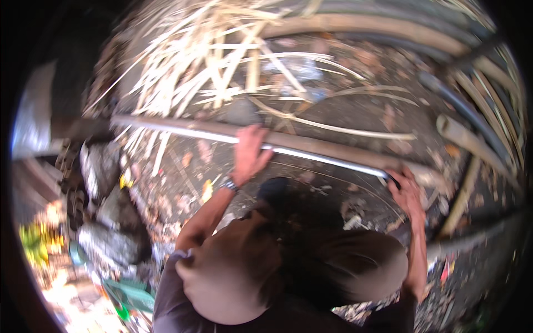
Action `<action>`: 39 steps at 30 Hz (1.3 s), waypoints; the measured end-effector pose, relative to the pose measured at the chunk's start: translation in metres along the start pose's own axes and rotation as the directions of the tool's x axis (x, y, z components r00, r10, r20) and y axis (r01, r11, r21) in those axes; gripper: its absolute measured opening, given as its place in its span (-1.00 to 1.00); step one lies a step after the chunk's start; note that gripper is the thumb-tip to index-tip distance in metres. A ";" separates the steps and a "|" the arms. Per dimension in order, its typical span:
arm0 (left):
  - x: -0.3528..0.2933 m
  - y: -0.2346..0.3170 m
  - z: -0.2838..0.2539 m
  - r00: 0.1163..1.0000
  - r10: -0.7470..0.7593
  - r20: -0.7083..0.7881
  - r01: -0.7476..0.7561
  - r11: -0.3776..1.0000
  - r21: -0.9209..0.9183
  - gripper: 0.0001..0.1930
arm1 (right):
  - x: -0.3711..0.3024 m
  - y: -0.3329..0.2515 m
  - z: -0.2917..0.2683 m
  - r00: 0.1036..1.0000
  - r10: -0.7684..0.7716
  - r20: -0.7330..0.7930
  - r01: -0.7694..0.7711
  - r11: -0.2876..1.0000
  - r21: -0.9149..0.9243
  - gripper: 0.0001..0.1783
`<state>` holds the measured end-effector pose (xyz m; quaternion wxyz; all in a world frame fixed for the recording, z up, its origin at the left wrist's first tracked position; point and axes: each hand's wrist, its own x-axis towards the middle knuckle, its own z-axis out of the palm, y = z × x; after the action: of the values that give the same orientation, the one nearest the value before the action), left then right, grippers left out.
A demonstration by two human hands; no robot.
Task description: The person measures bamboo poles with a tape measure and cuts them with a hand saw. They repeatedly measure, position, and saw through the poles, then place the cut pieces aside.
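A long brown bamboo pole point(327, 145) lies across the ground in front of me. Along its near side runs a thin, shiny silvery bar point(311, 157) with a curved black end point(393, 180). My left hand point(250, 154) reaches over bar and pole left of the middle, fingers bent over the pole, thumb out to the right. My right hand point(407, 191) is closed round the bar's black end, close to the pole's right end. Its fingertips are partly hidden and blurred. What the bar belongs to, I cannot tell.
Pale split bamboo strips point(222, 61) lie heaped beyond the pole. More bamboo poles point(472, 141) are at the right. Dark grey rocks point(108, 238) stand at the left, near a green plastic object point(130, 294). Dry leaves litter the dirt. My bent knees are close below my hands.
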<state>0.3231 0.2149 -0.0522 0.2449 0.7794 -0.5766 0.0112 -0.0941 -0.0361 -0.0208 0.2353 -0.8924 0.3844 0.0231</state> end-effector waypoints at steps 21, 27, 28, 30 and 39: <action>-0.035 -0.166 0.013 -0.004 -0.989 0.151 0.806 -0.092 -0.585 -0.68 | -0.019 0.049 0.050 0.996 0.081 -0.036 -0.055 0.882 0.468 -0.51; -0.065 -0.226 -0.001 0.062 -0.986 0.154 0.602 -0.086 -0.794 -0.78 | 0.001 0.029 0.037 0.996 -0.038 -0.080 0.068 0.903 0.425 -0.42; -0.064 -0.220 0.001 0.032 -0.986 0.162 0.591 -0.112 -0.799 -0.74 | -0.001 0.027 0.033 0.994 -0.045 -0.098 0.079 0.923 0.377 -0.44; -0.065 -0.211 -0.003 0.083 -0.984 0.156 0.641 -0.067 -0.765 -0.78 | -0.002 0.023 0.027 0.994 -0.060 -0.093 0.083 0.958 0.273 -0.47; -0.057 -0.191 0.000 0.175 -0.955 0.240 0.475 -0.132 -0.870 -0.74 | -0.008 0.025 0.019 0.998 -0.048 -0.051 0.051 0.997 0.062 -0.56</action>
<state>0.4767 0.3071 -0.1394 0.6678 0.6951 0.1666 -0.2074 -0.1147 -0.0375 -0.0457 0.2546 -0.8941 0.3682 -0.0170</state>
